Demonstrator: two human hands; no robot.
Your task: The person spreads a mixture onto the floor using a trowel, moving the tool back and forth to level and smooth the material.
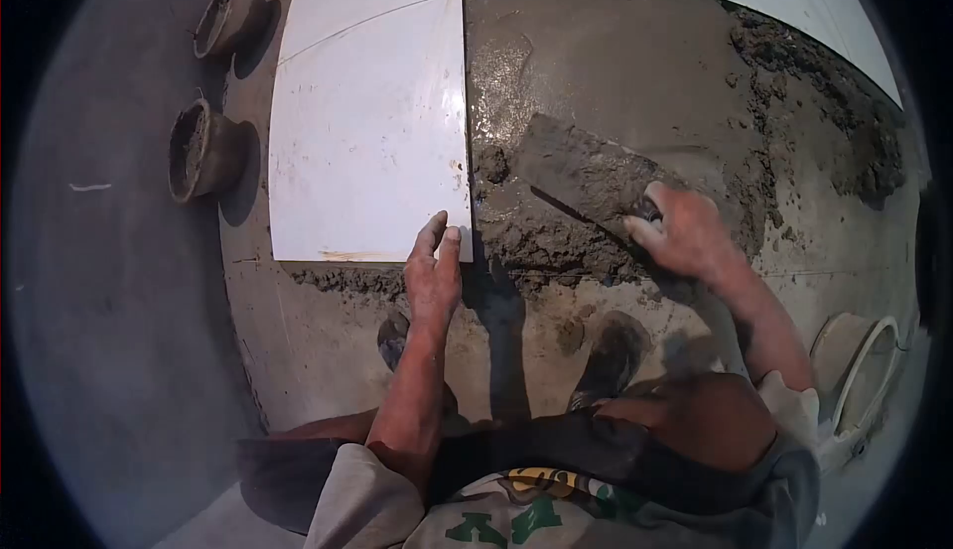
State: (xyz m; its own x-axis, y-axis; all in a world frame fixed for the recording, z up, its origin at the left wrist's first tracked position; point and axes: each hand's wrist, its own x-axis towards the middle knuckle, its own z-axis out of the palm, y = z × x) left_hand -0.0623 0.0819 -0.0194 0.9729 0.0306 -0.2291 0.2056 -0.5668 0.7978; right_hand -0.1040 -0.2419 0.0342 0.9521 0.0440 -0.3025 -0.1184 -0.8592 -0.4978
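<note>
Trowel (576, 162), smeared with mortar, is over the near part of the grey mortar bed (635, 63), its handle clamped in the right hand (687, 231). The left hand (434, 279), fingers slightly apart, is at the near right corner of the white tile (367, 142) bordering the bed. Two buckets (224, 160) stand left of the tile.

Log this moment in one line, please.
left hand: at white tile corner | right hand: gripping trowel | trowel: blade mortar-smeared | grey mortar: spread beside tile

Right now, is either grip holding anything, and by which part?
The right grip holds the trowel by its handle; the left grip holds nothing, its fingers over the white tile.
</note>
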